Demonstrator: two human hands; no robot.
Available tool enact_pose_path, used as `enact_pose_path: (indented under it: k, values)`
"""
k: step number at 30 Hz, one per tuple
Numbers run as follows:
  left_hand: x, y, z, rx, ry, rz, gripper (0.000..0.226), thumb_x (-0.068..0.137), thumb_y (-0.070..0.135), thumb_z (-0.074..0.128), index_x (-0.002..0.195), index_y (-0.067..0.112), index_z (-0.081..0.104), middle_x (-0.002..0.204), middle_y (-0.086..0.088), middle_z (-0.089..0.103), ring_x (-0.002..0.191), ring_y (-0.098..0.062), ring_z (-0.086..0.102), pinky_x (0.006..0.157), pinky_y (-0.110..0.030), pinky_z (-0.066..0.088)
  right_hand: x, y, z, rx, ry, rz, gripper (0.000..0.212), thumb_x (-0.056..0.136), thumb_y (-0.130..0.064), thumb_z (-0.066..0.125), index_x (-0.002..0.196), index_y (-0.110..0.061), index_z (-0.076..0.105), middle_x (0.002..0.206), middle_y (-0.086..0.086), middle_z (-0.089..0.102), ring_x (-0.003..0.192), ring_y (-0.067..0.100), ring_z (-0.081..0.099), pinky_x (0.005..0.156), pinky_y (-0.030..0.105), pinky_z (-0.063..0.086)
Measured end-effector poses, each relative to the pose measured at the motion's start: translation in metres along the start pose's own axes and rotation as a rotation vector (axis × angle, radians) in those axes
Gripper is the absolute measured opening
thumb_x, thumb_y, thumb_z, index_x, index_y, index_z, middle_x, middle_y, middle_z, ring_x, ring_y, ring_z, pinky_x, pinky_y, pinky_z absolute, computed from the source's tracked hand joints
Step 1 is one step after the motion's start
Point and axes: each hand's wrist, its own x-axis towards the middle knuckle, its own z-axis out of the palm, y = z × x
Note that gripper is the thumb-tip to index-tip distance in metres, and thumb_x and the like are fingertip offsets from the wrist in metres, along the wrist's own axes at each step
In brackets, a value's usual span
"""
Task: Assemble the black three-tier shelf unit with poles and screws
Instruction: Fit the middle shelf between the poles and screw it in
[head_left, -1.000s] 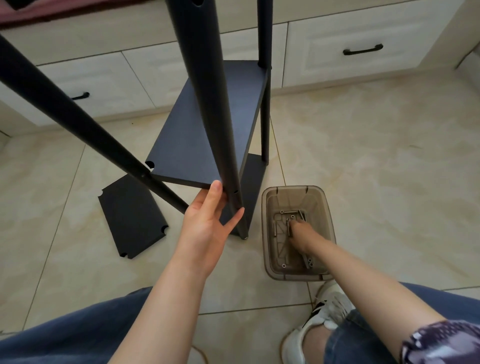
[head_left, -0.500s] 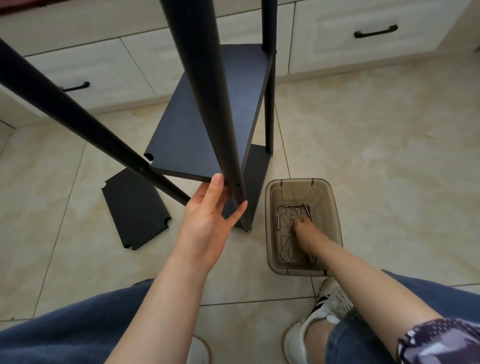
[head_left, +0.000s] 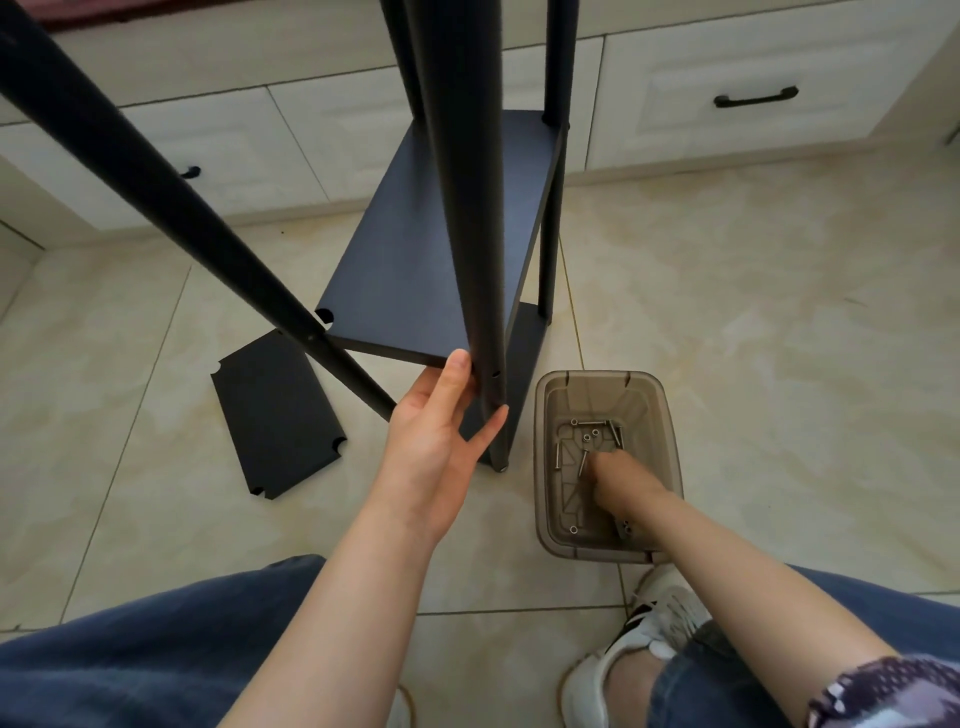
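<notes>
Steadying the near pole (head_left: 467, 208) with our left hand (head_left: 441, 431), fingers (head_left: 457, 374) wrapped round it at the middle shelf (head_left: 395, 270) corner to align holes, we dig our right hand (head_left: 618, 478) among screws (head_left: 584, 460) in the bin (head_left: 667, 441) right of that pole; whether it grasps one, we cannot tell

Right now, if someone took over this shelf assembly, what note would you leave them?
Left hand holds the front pole between thumb and fingers, steadying the frame. Right hand reaches among the screws in the brown bin; grip unclear.
Done: middle shelf and lower shelf sit between the poles.
Left: loose shelf panel lies on the floor, unfitted; the front pole's screw hole looks empty.
</notes>
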Motion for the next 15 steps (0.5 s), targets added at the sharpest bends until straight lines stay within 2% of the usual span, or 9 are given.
enact_pose_path:
  k: [3, 7, 9, 11, 13, 15]
  values:
    - [-0.002, 0.001, 0.002, -0.013, 0.018, -0.018, 0.052, 0.083, 0.038, 0.065, 0.130, 0.015, 0.064, 0.118, -0.003, 0.074, 0.119, -0.016, 0.066, 0.100, -0.045, 0.054, -0.013, -0.003, -0.011, 0.078, 0.073, -0.013, 0.027, 0.091, -0.008, 0.050, 0.117, -0.012, 0.059, 0.113, 0.013, 0.066, 0.101, 0.031, 0.064, 0.075, 0.033, 0.051]
    - [-0.001, 0.000, 0.002, -0.013, 0.028, -0.032, 0.041, 0.094, 0.034, 0.063, 0.131, 0.017, 0.064, 0.124, -0.004, 0.072, 0.122, -0.017, 0.064, 0.102, -0.046, 0.052, -0.031, -0.009, -0.022, 0.307, 0.177, 0.046, 0.018, 0.094, -0.012, 0.053, 0.103, -0.016, 0.068, 0.102, 0.008, 0.070, 0.088, 0.025, 0.065, 0.074, 0.031, 0.052]
    - [-0.001, 0.000, 0.002, -0.015, 0.019, -0.037, 0.037, 0.099, 0.033, 0.061, 0.133, 0.018, 0.063, 0.125, -0.003, 0.072, 0.124, -0.017, 0.063, 0.104, -0.046, 0.051, -0.042, -0.017, -0.030, 0.550, 0.286, 0.117, 0.016, 0.095, -0.015, 0.056, 0.100, -0.014, 0.071, 0.100, 0.008, 0.071, 0.091, 0.024, 0.064, 0.079, 0.031, 0.051]
    - [-0.001, -0.001, 0.002, -0.026, 0.008, -0.043, 0.037, 0.099, 0.032, 0.060, 0.133, 0.018, 0.063, 0.125, -0.002, 0.072, 0.124, -0.017, 0.062, 0.104, -0.047, 0.050, -0.060, -0.033, -0.039, 0.874, 0.406, 0.167, 0.013, 0.095, -0.015, 0.059, 0.100, -0.012, 0.072, 0.097, 0.008, 0.071, 0.093, 0.026, 0.065, 0.085, 0.038, 0.054]
    - [-0.002, -0.001, 0.002, -0.043, 0.006, -0.044, 0.036, 0.099, 0.032, 0.060, 0.132, 0.017, 0.063, 0.123, -0.003, 0.073, 0.123, -0.018, 0.063, 0.104, -0.047, 0.051, -0.082, -0.054, -0.048, 1.168, 0.512, 0.156, 0.009, 0.096, -0.015, 0.061, 0.094, -0.016, 0.069, 0.090, 0.007, 0.072, 0.091, 0.028, 0.068, 0.086, 0.044, 0.058]
    - [-0.002, -0.001, 0.003, -0.055, 0.011, -0.038, 0.035, 0.099, 0.031, 0.061, 0.131, 0.016, 0.063, 0.122, -0.004, 0.073, 0.122, -0.017, 0.064, 0.104, -0.047, 0.051, -0.105, -0.075, -0.058, 1.342, 0.604, 0.094, 0.010, 0.096, -0.014, 0.061, 0.092, -0.019, 0.068, 0.086, 0.006, 0.073, 0.087, 0.023, 0.070, 0.083, 0.039, 0.058]
